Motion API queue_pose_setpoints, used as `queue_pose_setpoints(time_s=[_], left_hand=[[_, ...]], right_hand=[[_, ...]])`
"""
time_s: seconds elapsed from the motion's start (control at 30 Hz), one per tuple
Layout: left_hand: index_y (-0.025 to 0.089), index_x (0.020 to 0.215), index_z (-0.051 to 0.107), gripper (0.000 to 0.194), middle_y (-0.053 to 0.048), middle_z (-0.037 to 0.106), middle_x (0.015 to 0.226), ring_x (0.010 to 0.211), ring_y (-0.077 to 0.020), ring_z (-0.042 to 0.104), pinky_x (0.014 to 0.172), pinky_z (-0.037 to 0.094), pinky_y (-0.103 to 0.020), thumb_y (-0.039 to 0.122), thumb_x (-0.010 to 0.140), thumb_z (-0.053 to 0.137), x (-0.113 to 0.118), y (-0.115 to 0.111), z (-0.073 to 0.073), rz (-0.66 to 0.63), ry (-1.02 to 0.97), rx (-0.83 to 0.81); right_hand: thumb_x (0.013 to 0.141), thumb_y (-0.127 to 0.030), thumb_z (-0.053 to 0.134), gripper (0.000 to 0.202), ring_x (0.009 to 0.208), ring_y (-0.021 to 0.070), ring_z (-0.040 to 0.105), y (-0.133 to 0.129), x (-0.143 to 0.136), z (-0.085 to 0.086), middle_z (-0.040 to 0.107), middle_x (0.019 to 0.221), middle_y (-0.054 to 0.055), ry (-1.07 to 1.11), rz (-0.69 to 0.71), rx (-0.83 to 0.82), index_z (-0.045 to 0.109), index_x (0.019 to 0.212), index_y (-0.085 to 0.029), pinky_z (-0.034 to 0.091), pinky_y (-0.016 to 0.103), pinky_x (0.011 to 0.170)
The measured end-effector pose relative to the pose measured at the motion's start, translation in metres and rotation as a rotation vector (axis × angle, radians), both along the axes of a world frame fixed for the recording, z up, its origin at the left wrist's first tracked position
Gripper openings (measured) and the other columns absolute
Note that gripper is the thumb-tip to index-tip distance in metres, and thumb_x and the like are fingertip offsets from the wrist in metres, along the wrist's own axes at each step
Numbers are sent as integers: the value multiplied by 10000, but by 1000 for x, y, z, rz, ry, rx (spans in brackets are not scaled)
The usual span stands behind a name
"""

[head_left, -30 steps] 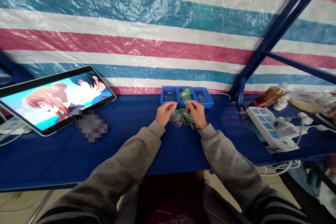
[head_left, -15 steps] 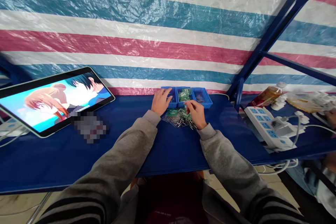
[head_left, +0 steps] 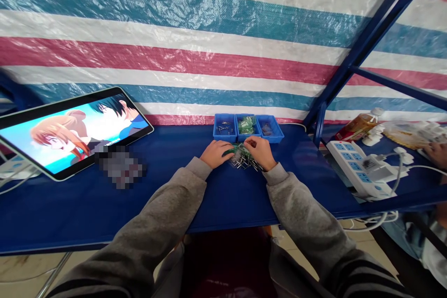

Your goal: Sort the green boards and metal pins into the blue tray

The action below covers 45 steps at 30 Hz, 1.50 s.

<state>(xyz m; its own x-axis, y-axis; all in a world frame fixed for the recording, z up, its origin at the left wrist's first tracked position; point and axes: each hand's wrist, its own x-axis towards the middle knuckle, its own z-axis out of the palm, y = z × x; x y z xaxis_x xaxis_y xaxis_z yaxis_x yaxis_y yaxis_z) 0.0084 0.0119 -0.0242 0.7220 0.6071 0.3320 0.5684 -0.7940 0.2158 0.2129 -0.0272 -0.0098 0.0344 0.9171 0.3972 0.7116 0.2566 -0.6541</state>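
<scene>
A mixed pile of metal pins (head_left: 244, 163) and small green packets lies on the blue table between my hands. My left hand (head_left: 215, 153) rests at the pile's left edge. Its fingers are stretched over a green packet (head_left: 228, 151), touching it. My right hand (head_left: 260, 151) is closed in a pinch above the pile's right side; what it holds is too small to make out. Just behind stand three blue bins: the left bin (head_left: 215, 130) has a few metal pins, the middle one green packets (head_left: 247, 124), the right one small greyish pieces (head_left: 267, 129).
On the left a tablet (head_left: 78, 132) leans upright, with a blurred item (head_left: 122, 167) before it. To the right are a power strip (head_left: 359, 167) with plugs, a bottle (head_left: 359, 125) and a blue frame post (head_left: 319, 121). Another person's hand (head_left: 436, 153) shows at the far right.
My left hand has come back from the left bin to the pile's left edge, uncovering the bin's pins. My right hand stays over the pile, still pinched.
</scene>
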Motion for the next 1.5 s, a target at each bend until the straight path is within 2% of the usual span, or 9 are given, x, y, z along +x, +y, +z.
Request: queue_pose_setpoints(time_s=[0.23,0.4,0.5,0.63,0.8,1.07,1.2,1.33,1.5], left_hand=[[176,909,685,298,-76,732,938,868,-185,663,801,455,-325,255,971,405,0,5,-8,-66,-102,197],[160,902,672,292,-96,721,898,881,-209,655,802,488,-344,270,977,412,0,4,1,93,-331,346],[158,937,674,277,-103,718,931,909,-207,659,857,508,-343,286,973,432,0,-1,8,171,-520,341],[154,948,676,273,-82,720,929,864,-177,676,780,549,-280,318,964,457,7,-14,13,243,-750,196],[151,913,690,287,-63,724,893,791,-158,680,688,571,-237,369,932,503,17,-25,13,308,-901,-4],[160,961,635,328,-14,681,754,560,-127,645,505,569,-224,467,878,553,20,-24,6,218,-1012,-308],[172,1095,558,396,-2,655,709,555,-159,663,550,583,-274,439,820,653,21,-26,9,99,-989,-532],[199,1263,430,556,89,482,540,465,-136,603,558,573,-291,410,812,677,21,-28,14,57,-1024,-615],[207,1181,417,490,108,402,510,388,-100,516,428,448,-226,440,824,659,20,-29,20,33,-1045,-653]], right_hand=[[804,-237,546,165,599,157,576,-1,-2,0,643,641,9,24,9,35,656,692,-187,390,268,604],[832,-260,535,184,611,164,571,-1,-1,0,658,687,23,49,13,70,656,712,-190,424,288,627],[847,-344,569,191,620,163,560,-2,-2,2,653,770,46,78,73,93,682,842,-190,454,300,635],[826,-446,627,314,646,156,567,-7,-7,8,638,892,70,155,249,71,677,1002,-191,479,298,614],[868,-524,554,371,704,174,602,-13,-11,13,673,839,63,231,370,0,690,929,-184,465,280,581],[896,-470,524,353,615,157,542,-11,-10,12,587,657,26,93,252,133,613,701,-190,437,278,612],[927,-426,474,308,673,170,562,-12,-7,14,602,729,40,44,209,202,611,770,-198,456,285,654],[934,-419,461,292,681,176,577,-14,-8,12,624,758,49,53,213,213,620,818,-203,475,294,662],[934,-369,475,249,619,162,604,-16,-10,10,650,749,39,145,243,197,650,912,-193,499,302,655]])
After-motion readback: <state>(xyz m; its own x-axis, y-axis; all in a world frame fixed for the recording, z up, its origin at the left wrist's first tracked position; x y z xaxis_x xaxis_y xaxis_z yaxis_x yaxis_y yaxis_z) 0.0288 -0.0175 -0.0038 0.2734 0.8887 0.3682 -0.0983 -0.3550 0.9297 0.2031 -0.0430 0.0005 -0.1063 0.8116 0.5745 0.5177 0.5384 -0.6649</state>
